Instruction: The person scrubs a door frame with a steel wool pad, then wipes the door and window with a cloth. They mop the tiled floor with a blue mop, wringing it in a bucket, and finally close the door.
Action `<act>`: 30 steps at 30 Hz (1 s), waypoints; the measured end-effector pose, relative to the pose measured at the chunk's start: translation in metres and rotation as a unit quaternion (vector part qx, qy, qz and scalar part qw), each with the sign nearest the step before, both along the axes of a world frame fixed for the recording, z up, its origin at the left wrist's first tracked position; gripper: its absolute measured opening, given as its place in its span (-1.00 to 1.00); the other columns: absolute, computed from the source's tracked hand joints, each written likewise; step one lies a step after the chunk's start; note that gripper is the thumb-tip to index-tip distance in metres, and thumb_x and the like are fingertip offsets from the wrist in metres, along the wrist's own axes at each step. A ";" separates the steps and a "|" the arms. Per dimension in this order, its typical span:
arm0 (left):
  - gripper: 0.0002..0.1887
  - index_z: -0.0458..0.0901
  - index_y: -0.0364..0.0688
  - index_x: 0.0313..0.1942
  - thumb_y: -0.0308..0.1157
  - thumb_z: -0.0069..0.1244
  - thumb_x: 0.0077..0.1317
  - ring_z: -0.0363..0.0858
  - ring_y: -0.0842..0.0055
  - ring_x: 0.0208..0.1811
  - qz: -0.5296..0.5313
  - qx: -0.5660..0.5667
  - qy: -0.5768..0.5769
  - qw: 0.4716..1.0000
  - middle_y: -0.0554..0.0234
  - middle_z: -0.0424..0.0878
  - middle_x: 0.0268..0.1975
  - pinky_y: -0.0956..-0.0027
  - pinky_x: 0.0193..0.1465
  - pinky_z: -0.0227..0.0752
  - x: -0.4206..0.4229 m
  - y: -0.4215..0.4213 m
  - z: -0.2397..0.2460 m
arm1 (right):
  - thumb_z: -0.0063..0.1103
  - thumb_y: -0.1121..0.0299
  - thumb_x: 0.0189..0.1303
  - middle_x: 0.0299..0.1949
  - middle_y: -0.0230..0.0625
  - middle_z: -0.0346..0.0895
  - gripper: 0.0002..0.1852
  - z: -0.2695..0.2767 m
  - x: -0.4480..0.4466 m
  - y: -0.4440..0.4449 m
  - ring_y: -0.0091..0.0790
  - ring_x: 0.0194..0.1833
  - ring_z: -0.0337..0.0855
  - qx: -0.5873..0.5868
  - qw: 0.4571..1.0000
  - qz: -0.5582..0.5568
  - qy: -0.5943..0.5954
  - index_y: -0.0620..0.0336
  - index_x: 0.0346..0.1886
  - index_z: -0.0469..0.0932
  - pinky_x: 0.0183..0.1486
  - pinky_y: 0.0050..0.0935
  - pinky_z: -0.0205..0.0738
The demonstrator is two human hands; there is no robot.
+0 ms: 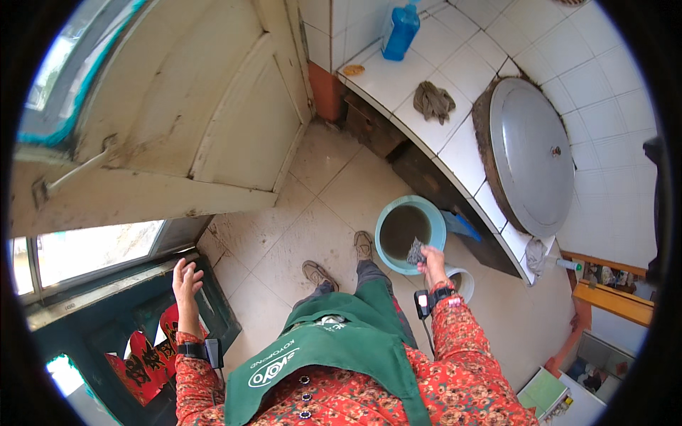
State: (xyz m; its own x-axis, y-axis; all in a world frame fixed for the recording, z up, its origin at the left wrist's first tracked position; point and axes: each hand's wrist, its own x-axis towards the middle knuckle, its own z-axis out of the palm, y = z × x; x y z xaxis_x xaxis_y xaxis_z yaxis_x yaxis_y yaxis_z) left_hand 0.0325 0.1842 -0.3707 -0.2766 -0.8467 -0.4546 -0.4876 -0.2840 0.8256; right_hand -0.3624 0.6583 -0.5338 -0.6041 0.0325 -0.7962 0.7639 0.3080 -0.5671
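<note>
In my right hand [434, 266] is a grey scouring pad [415, 252], which looks like steel wool. That hand is above the near rim of a light-blue plastic basin [382, 246] on the floor, which holds murky brown water [402, 226]. A white bucket [468, 285] stands just beside the basin, partly hidden behind my wrist. My left hand [186, 285] is raised with fingers apart and nothing in it, near the dark green door [213, 314] with torn red paper on it.
A white-tiled counter [458, 160] curves along the right, bearing a large metal lid [527, 154], a crumpled brown rag [434, 101] and a blue liquid bottle [400, 33]. A blue dustpan-like piece [462, 226] leans beside the basin. Upper left is a cream wooden door [213, 96].
</note>
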 end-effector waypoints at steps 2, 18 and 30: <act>-0.44 0.26 -0.11 0.30 -0.11 -0.05 0.37 0.63 0.49 -0.06 0.021 0.055 -0.010 0.998 0.10 0.51 0.14 0.53 -0.14 0.46 -0.007 0.012 -0.008 | 0.16 0.26 0.20 -0.44 -0.37 0.56 -0.77 -0.003 -0.017 -0.001 -0.52 -0.68 0.41 -0.029 0.999 0.015 0.007 0.15 -0.14 0.58 -0.70 -0.54 0.37; -0.51 0.27 -0.18 0.25 -0.39 -0.09 0.32 0.65 0.47 -0.15 -0.096 0.116 -0.133 0.980 0.11 0.56 0.05 0.43 -0.23 0.49 -0.066 0.056 -0.042 | 0.26 0.15 0.11 0.03 -0.10 0.46 -0.44 0.008 -0.324 -0.044 -0.07 -0.18 0.61 0.273 0.882 0.203 0.327 0.06 0.19 0.42 -0.12 -0.20 0.52; -0.23 0.00 -0.10 0.43 -0.18 -0.01 0.28 0.16 0.37 0.39 0.039 -0.311 0.161 0.936 0.23 0.15 0.40 0.26 0.37 -0.01 -0.115 -0.019 0.146 | 0.34 0.16 -0.09 0.33 0.15 0.13 -0.22 -0.002 -0.405 -0.200 0.26 0.18 0.37 0.244 0.796 0.356 0.424 -0.04 0.29 0.25 0.20 -0.01 0.32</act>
